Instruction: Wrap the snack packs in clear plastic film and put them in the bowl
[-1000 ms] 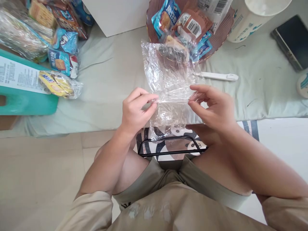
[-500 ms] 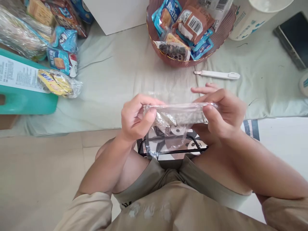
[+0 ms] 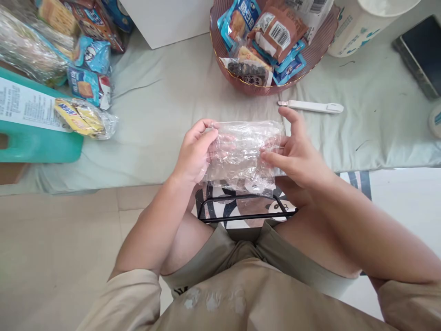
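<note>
A clear, crinkled plastic bag (image 3: pixel 241 158) is spread between my hands, its lower part hanging past the table's front edge. My left hand (image 3: pixel 196 149) pinches its upper left corner between thumb and fingers. On the other side, my right hand (image 3: pixel 298 149) grips the bag's right edge with the thumb in front and some fingers behind the film; its index finger points up. Just beyond that fingertip lies a white utility knife (image 3: pixel 312 106). Nothing shows inside the bag.
A pink ribbed bowl (image 3: pixel 229 80) of snack packets stands at the back. To its right are a white paper tub (image 3: pixel 358 32) and a dark phone (image 3: pixel 422 55). A green container (image 3: pixel 41 149) and several wrapped snacks (image 3: pixel 86 119) occupy the left. Above stands a white box (image 3: pixel 165 20).
The bag has been raised and turned so its broad face shows. My hands have moved closer together, and my right index finger has stretched upward.
</note>
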A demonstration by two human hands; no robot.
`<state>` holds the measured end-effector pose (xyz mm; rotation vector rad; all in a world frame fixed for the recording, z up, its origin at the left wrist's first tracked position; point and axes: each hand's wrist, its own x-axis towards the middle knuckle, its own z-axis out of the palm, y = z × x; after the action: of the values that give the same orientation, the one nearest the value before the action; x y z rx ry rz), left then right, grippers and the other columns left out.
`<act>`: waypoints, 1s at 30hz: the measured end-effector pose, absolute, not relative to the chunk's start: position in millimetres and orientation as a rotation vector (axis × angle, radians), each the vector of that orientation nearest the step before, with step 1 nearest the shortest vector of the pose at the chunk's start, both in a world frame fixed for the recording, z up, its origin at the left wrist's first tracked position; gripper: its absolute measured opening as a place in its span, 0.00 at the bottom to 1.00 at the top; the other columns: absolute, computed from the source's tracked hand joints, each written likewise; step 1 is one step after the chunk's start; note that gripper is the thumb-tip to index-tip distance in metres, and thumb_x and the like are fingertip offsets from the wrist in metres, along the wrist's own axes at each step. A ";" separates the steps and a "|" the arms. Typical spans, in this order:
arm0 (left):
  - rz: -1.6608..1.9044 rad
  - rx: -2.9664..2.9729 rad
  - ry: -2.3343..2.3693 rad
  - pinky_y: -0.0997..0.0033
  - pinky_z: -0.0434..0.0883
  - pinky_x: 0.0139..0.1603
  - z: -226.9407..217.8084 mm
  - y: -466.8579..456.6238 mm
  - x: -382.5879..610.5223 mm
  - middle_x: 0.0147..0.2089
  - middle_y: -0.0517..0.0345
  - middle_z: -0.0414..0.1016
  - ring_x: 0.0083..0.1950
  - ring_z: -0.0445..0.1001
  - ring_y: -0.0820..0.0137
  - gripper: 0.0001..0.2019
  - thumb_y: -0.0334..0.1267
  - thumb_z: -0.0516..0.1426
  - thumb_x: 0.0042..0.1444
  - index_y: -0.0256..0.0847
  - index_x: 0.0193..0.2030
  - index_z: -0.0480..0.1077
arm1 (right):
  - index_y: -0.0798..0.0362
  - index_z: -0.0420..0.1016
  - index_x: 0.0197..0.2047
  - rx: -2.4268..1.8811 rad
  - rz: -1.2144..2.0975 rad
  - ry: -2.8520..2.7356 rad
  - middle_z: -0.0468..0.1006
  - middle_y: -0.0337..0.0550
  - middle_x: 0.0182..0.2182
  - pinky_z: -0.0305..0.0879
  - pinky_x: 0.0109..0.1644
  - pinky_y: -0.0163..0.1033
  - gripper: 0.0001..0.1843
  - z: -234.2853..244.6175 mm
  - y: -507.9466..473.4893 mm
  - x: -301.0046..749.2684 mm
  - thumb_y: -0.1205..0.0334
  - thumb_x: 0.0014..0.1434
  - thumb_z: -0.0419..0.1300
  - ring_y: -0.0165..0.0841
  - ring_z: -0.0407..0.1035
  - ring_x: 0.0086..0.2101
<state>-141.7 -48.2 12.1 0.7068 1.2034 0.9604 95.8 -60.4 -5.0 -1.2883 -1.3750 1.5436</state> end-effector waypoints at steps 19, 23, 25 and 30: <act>0.845 0.903 1.075 0.76 0.73 0.25 3.6 -53.2 -141.7 0.27 0.64 0.78 0.26 0.78 0.74 0.10 0.37 0.67 0.51 0.42 0.38 0.71 | 0.48 0.72 0.34 -1.277 1.438 -1.370 0.78 0.37 0.27 0.73 0.29 0.39 0.12 -8.2 -52.7 90.2 0.52 0.66 0.63 0.31 0.75 0.26; 0.850 1.002 1.146 0.76 0.69 0.21 2.7 -55.2 -140.7 0.23 0.67 0.74 0.22 0.75 0.74 0.10 0.40 0.65 0.56 0.44 0.41 0.70 | 0.47 0.74 0.36 -1.265 1.433 -1.410 0.79 0.36 0.27 0.69 0.26 0.36 0.13 -5.7 -53.8 89.9 0.48 0.65 0.64 0.30 0.73 0.24; 0.827 1.011 1.113 0.75 0.71 0.22 3.6 -54.7 -141.3 0.24 0.66 0.77 0.23 0.77 0.72 0.11 0.41 0.65 0.57 0.45 0.43 0.69 | 0.48 0.75 0.34 -1.265 1.460 -1.446 0.77 0.36 0.24 0.64 0.22 0.35 0.13 -1.3 -53.0 89.5 0.49 0.64 0.66 0.28 0.69 0.21; 0.828 0.987 1.071 0.75 0.65 0.16 6.7 -52.0 -145.6 0.18 0.70 0.70 0.17 0.71 0.74 0.12 0.43 0.66 0.55 0.46 0.43 0.71 | 0.47 0.78 0.36 -1.293 1.464 -1.367 0.70 0.33 0.19 0.59 0.18 0.33 0.09 6.0 -52.3 87.9 0.52 0.62 0.67 0.25 0.63 0.17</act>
<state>-145.6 -52.0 6.7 0.9866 1.0709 0.8282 87.9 -52.3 6.0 -1.2930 -1.3672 1.4642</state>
